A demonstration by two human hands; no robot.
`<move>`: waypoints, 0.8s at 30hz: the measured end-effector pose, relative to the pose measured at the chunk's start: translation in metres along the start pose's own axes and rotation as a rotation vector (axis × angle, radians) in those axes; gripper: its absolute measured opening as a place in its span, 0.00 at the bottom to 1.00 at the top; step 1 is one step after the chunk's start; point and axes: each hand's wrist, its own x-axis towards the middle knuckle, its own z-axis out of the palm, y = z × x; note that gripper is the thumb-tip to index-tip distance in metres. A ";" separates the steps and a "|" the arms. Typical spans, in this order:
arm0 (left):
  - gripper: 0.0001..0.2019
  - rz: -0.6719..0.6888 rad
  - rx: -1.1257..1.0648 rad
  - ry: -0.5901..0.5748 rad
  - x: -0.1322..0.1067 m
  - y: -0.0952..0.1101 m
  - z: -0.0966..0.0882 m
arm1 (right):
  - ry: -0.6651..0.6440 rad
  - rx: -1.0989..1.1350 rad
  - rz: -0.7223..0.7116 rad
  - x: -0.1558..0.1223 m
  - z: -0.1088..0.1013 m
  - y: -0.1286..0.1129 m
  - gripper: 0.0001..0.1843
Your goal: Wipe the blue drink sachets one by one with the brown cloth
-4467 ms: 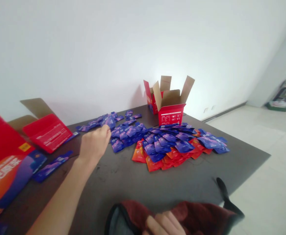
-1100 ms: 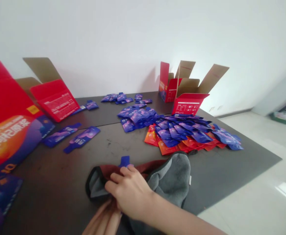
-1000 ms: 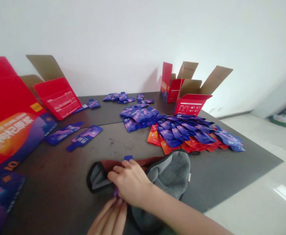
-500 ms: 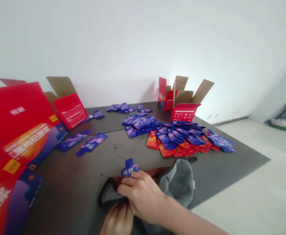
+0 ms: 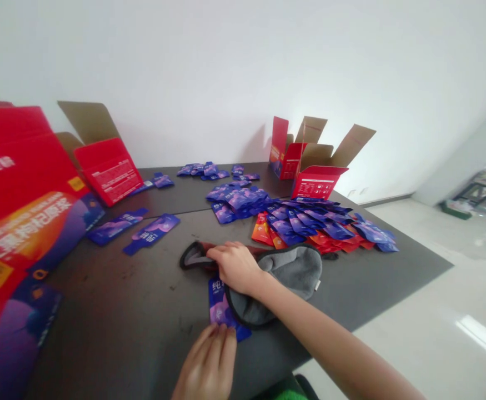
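Observation:
A grey plush eye mask (image 5: 292, 266) with black edging and a reddish-brown outer side lies bunched at the front middle of the table. My right hand (image 5: 238, 268) is closed on its upper edge, near the folded left end. Partly under the mask lies a blue-purple pouch (image 5: 221, 305) with white lettering. At the pouch's lower end, my left hand (image 5: 207, 358) has its fingers pressed together on it; the thumb is hidden. A dark strap end (image 5: 330, 256) shows beyond the mask's right side.
Several blue and red pouches (image 5: 309, 219) lie heaped behind the mask, with a smaller blue pile (image 5: 240, 201) beside them. Two loose pouches (image 5: 153, 233) lie left. Open red cartons stand at the back right (image 5: 317, 182) and left (image 5: 109, 169); large red boxes (image 5: 13, 194) fill the left edge.
My right hand has moved the mask away from me, and more of the pouch beneath shows. My left hand has come away from the mask and is now on the pouch's near end.

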 end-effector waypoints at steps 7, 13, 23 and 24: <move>0.21 0.012 0.178 -0.102 0.000 0.006 -0.005 | 0.016 0.127 -0.215 -0.062 -0.031 -0.037 0.06; 0.20 0.047 0.085 -0.001 0.000 0.001 -0.001 | -0.052 0.039 -0.226 -0.044 0.004 -0.020 0.06; 0.18 -0.008 0.037 -0.028 0.000 0.002 -0.003 | 0.039 0.037 -0.127 -0.020 -0.015 -0.009 0.13; 0.18 -0.003 0.059 -0.026 0.001 0.002 -0.003 | 0.055 0.059 -0.146 -0.030 -0.020 -0.015 0.12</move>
